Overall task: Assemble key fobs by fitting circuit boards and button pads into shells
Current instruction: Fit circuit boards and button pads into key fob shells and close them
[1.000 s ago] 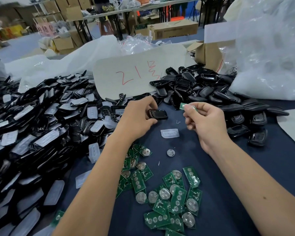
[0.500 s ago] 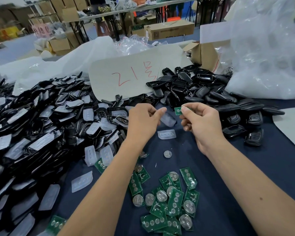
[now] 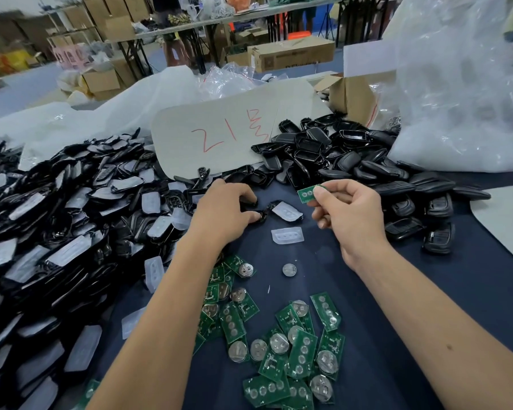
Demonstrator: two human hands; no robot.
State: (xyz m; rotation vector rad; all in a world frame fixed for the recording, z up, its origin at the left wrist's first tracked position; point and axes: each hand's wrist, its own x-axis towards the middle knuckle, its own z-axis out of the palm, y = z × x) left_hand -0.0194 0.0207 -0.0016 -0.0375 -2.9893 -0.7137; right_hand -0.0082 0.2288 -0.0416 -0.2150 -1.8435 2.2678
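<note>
1. Pinching a small green circuit board between thumb and forefinger, the right hand holds it up just right of the frame's centre, its other fingers curled under; half a second ago the same board sat in the same pinch, a little lower in the frame.
2. At centre frame the left hand has dropped to the dark blue tablecloth, its thumb and fingertips curled round a glossy black shell that carries a frosted, translucent button pad. A second ago it gripped a closed black fob, which I cannot pick out now.
3. Just below that shell, a second rounded, milky pad with three raised bumps lies loose on the cloth, as before.
4. Below the pad, a silvery coin cell lies alone, round and flat.
5. At lower centre, between the forearms, spreads a heap of green circuit boards, rectangular, with shiny round metal contacts.
6. Along the left side runs a big pile of black shells with pads; at upper right lies a smaller pile of bare black shells, smooth and curved.
7. Behind them leans a grey card marked in red, beside crinkled clear plastic bags.
</note>
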